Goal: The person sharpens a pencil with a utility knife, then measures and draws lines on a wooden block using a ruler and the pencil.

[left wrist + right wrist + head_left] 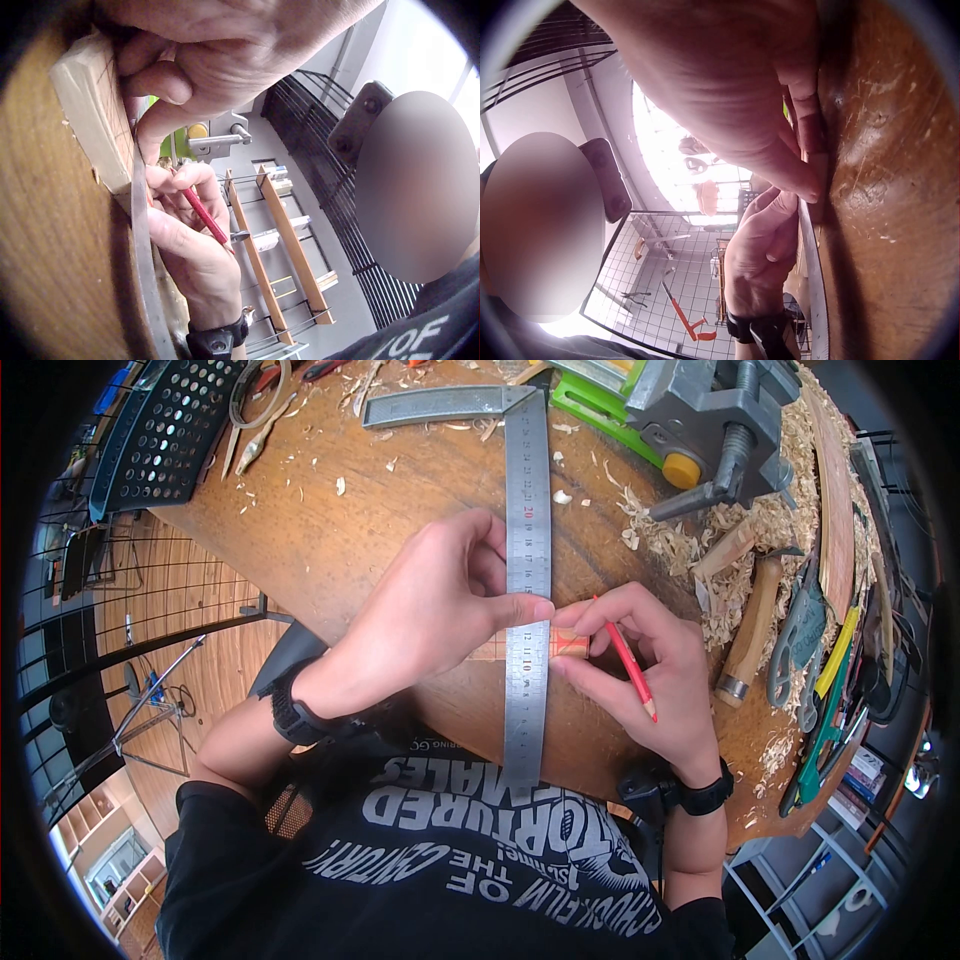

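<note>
A steel try square (527, 550) with a millimetre scale lies across a small wood block (570, 644), its handle (440, 406) pointing left at the far end. My left hand (420, 590) holds the square's blade over the block, thumb flat on the scale and fingers bent beside the edge. Pencil lines cross the face of the block (105, 94) in the left wrist view. My right hand (660, 670) pinches the block's right end between thumb and fingertips. A red pencil (631, 670) sits tucked among those same fingers, its tip pointing back toward the wrist.
A metal vise (710, 435) stands at the far right amid wood shavings (690, 560). A wooden-handled tool (752, 630) and several other tools lie along the right edge. A black perforated holder (165, 435) is at the far left.
</note>
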{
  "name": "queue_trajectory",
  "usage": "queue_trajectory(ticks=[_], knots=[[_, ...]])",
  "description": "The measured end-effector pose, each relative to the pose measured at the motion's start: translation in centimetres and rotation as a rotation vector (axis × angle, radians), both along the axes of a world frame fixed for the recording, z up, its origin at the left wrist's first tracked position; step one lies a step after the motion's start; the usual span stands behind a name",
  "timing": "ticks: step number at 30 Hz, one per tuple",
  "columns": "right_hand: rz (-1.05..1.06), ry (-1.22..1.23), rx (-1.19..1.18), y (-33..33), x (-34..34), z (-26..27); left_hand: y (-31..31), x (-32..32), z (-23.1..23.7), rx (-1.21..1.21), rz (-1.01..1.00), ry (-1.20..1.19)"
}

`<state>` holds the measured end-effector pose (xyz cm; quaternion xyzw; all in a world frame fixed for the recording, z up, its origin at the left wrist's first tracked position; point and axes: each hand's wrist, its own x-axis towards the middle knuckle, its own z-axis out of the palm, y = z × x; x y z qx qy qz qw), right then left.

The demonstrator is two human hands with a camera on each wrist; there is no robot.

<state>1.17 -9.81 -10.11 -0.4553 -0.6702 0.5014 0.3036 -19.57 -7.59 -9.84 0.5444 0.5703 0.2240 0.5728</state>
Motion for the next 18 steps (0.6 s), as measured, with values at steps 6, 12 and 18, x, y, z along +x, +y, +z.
queue_trajectory(ticks=[6, 12, 18], knots=[[-0.005, 0.0, 0.003, -0.03, -0.03, 0.01, -0.01, -0.03, -0.03, -0.009, -0.002, 0.008], [-0.008, 0.009, -0.01, -0.01, -0.07, 0.1, -0.06, -0.02, -0.05, -0.005, 0.001, -0.004], [-0.015, 0.009, -0.024, -0.06, -0.08, 0.2, -0.05, 0.01, 0.01, 0.005, 0.01, -0.005]])
